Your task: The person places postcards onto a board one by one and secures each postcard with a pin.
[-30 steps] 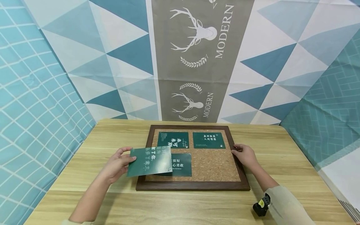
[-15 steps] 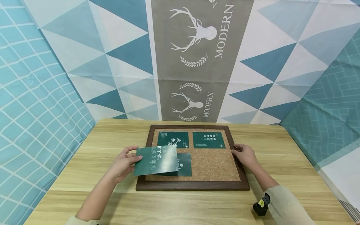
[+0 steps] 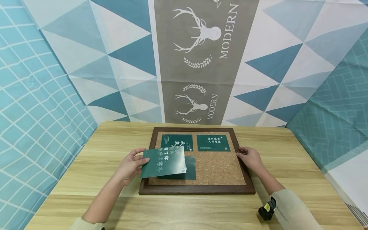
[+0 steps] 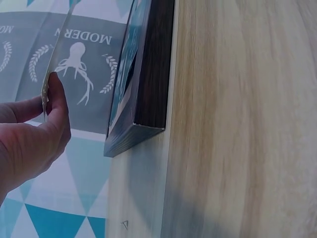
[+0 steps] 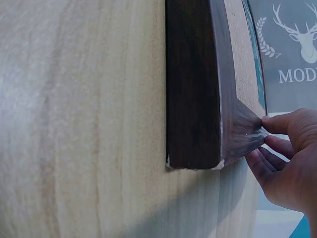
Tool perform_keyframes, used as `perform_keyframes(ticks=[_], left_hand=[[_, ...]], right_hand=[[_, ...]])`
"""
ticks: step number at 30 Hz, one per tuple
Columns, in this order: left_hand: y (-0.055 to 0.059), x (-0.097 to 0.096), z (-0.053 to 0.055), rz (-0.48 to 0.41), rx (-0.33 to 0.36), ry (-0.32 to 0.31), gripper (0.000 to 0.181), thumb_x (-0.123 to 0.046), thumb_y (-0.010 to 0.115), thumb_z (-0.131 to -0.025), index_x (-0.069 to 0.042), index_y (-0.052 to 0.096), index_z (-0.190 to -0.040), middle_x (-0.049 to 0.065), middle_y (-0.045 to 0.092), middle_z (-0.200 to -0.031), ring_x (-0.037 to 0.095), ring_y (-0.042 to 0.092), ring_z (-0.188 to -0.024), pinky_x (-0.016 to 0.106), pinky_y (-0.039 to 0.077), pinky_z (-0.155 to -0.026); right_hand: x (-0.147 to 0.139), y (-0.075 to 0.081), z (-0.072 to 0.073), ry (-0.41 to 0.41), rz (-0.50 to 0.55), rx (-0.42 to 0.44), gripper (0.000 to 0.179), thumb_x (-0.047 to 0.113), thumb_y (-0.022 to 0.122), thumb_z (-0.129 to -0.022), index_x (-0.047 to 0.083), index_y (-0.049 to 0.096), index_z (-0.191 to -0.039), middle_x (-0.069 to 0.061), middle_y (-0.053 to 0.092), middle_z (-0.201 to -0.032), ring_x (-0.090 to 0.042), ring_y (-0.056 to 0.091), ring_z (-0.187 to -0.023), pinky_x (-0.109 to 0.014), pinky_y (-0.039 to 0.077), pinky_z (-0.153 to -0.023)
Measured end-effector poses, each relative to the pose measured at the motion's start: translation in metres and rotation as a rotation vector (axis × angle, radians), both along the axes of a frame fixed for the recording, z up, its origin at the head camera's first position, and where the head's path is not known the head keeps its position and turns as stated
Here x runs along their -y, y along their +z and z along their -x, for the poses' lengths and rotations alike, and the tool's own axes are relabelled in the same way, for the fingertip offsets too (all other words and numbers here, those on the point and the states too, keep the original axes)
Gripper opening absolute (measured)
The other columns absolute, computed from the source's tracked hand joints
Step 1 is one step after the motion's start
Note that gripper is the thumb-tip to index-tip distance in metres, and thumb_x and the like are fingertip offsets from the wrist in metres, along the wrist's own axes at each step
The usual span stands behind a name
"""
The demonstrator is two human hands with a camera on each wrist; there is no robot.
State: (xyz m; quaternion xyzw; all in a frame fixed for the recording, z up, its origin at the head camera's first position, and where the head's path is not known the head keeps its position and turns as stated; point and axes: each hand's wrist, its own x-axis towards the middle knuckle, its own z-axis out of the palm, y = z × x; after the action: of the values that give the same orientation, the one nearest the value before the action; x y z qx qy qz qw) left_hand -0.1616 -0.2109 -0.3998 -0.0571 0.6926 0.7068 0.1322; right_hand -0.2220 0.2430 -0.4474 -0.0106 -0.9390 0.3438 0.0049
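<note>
My left hand (image 3: 129, 166) pinches a green card (image 3: 164, 162) with white lettering by its left edge. The card hangs above the lower left of a cork board (image 3: 221, 169) and partly hides two of the cards there. In the left wrist view the card (image 4: 55, 49) shows nearly edge-on between thumb and fingers. My right hand (image 3: 250, 159) grips the right side of the board's dark wooden frame (image 5: 193, 89), thumb on top, fingers at the outer side. A green card (image 3: 213, 143) lies at the upper right of the cork, another card (image 3: 172, 140) upper left, a third card (image 3: 190, 167) lower left.
The board lies flat on a light wooden table (image 3: 198, 210). Small shiny pins (image 3: 226, 148) show on the upper cards. A patterned cloth backdrop (image 3: 198, 64) rises behind the table. A black wrist device (image 3: 267, 210) sits at my right sleeve.
My left hand has moved to the right with the card, which now covers more of the lower left card's lettering. My right hand has stayed at the frame.
</note>
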Motion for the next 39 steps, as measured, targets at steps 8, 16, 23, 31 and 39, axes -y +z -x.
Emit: perform_keyframes(ticks=[8,16,23,31,39], left_hand=[[0.000,-0.008,0.002,0.002,0.001,-0.001,0.062,-0.005,0.054,-0.093,-0.003,0.020,-0.144,0.009,0.055,-0.110,0.011,0.062,-0.080,0.028,0.055,-0.069],[-0.002,-0.018,0.005,-0.006,0.010,0.003,0.060,-0.004,0.054,-0.093,-0.003,0.022,-0.144,0.013,0.054,-0.113,0.012,0.062,-0.083,0.030,0.055,-0.071],[-0.004,-0.028,0.007,0.012,0.012,0.018,0.059,-0.003,0.055,-0.092,-0.003,0.025,-0.142,0.013,0.054,-0.115,0.012,0.062,-0.084,0.031,0.055,-0.071],[-0.005,-0.039,0.007,0.013,0.010,-0.004,0.058,-0.002,0.053,-0.092,-0.003,0.023,-0.142,0.017,0.052,-0.118,0.013,0.057,-0.084,0.029,0.052,-0.069],[-0.006,-0.050,0.008,0.018,0.006,-0.025,0.055,-0.002,0.054,-0.092,-0.004,0.027,-0.139,0.016,0.051,-0.119,0.014,0.056,-0.083,0.030,0.051,-0.068]], right_hand=[[0.000,0.001,0.000,0.002,0.000,0.001,0.041,0.014,0.054,-0.093,-0.007,0.051,-0.128,-0.027,0.057,-0.120,-0.040,0.057,-0.106,-0.043,0.053,-0.078],[0.000,0.001,0.000,0.002,0.001,0.010,0.041,0.015,0.055,-0.093,-0.007,0.052,-0.128,-0.027,0.058,-0.119,-0.040,0.057,-0.106,-0.042,0.053,-0.077],[-0.001,0.000,0.000,0.004,0.007,0.003,0.041,0.015,0.055,-0.093,-0.007,0.052,-0.128,-0.027,0.058,-0.119,-0.040,0.057,-0.106,-0.041,0.053,-0.076],[0.000,0.001,-0.001,0.006,0.005,0.006,0.042,0.015,0.055,-0.093,-0.007,0.052,-0.128,-0.027,0.057,-0.119,-0.039,0.057,-0.106,-0.041,0.053,-0.075],[0.000,0.001,-0.001,0.000,0.005,0.005,0.041,0.015,0.055,-0.093,-0.007,0.051,-0.128,-0.027,0.057,-0.120,-0.040,0.057,-0.106,-0.042,0.053,-0.077]])
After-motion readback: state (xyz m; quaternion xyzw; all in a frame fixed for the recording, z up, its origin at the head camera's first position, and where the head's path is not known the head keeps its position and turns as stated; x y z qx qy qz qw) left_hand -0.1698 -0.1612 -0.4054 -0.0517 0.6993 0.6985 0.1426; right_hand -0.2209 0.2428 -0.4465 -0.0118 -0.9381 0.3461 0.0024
